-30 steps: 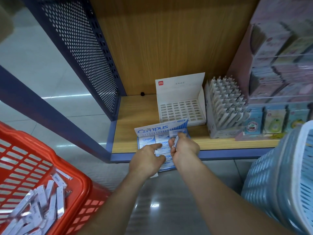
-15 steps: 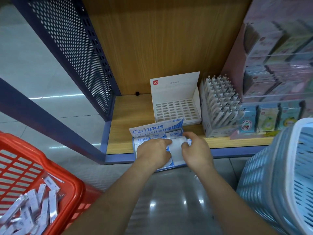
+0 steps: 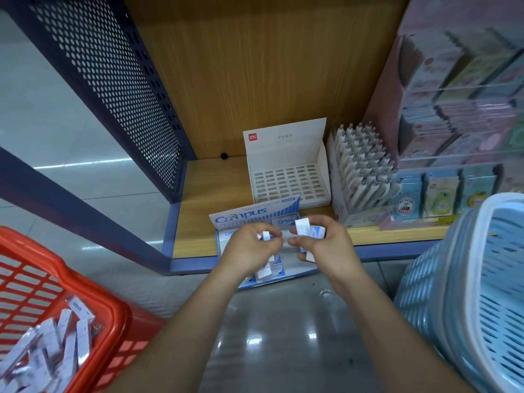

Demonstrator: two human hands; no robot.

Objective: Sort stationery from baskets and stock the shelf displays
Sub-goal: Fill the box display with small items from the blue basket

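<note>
Red basket (image 3: 113, 313) sits nearest. The left hand (image 3: 249, 251) pinches a small white eraser (image 3: 266, 235); the right hand (image 3: 326, 245) grips blue-sleeved erasers (image 3: 307, 229) over the blue display box (image 3: 255, 214) at the shelf edge. Best to slot them flat, labels up. Its flap reads "Campus"; the white tray (image 3: 286, 154) behind bears a red "deli" logo.

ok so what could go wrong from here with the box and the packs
1. The box juts over the shelf edge, so a press while loading could tip it onto the floor.
2. The right hand holds several packs in its fingers and the left hand pinches one pack; either could slip and drop outside the box.
</note>
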